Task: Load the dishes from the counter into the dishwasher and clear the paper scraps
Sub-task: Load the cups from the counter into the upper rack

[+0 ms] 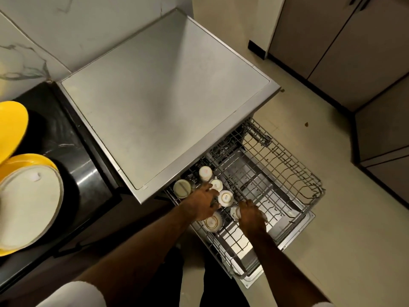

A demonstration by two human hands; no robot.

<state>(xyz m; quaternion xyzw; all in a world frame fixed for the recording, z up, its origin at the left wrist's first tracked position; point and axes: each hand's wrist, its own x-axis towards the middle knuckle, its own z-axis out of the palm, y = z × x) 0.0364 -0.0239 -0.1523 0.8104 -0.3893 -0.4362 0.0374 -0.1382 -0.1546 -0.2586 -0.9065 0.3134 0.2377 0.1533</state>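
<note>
Below the front edge of the dishwasher top [155, 103], both hands are down in the pulled-out wire rack [287, 165]. My right hand [252, 216] is curled over a small white cup [234, 212], fingers wrapped round it from above. Only the cup's left side shows past the knuckles, so I cannot tell whether it sits mouth-down yet. My left hand [203, 202] lies just to the left of that grip, fingers spread flat, resting among a cluster of upturned cups [225, 198] and holding none of them.

The held cup is at the right end of that cluster, nearly touching its nearest neighbour. To the right of the grip and beyond it, I see only bare wire, so I judge the cup should settle where it is or shift rightward.

Far to the left of both hands, up on the dark counter [73, 151], two yellow plates [28, 204] wait. My left hand is the nearer one for them.
</note>
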